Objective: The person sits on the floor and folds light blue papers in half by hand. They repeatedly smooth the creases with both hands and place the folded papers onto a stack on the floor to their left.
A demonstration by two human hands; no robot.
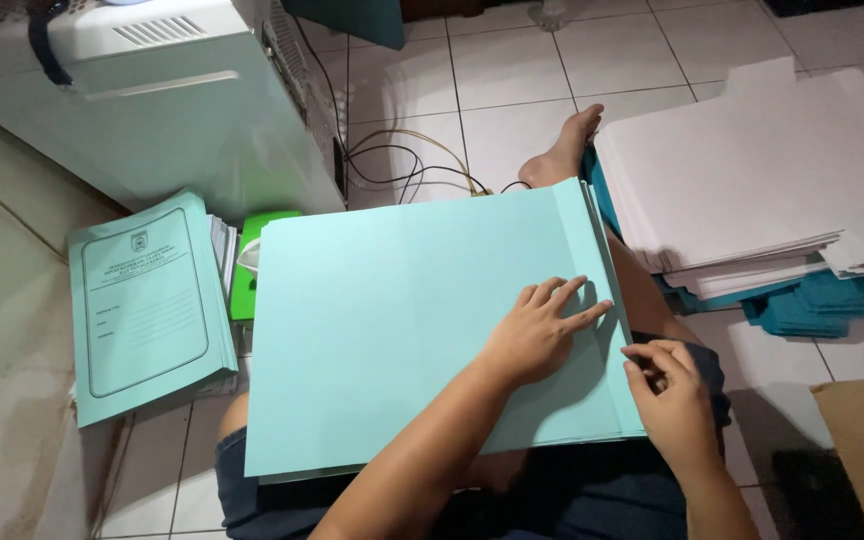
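Hands (537, 335) on pale-green card sheets (392, 330)

A stack of large pale turquoise card sheets (392, 330) is laid flat across the lap, slightly skewed, its edges not quite aligned. A folded strip is seen along the right side of the top sheet. Its surface is plain and unprinted. Further sheets are visible beneath at the right and lower edges.

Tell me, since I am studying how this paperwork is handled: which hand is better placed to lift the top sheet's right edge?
Probably the right hand: its fingertips already pinch the light blue sheet there, while the left hand lies flat on it.
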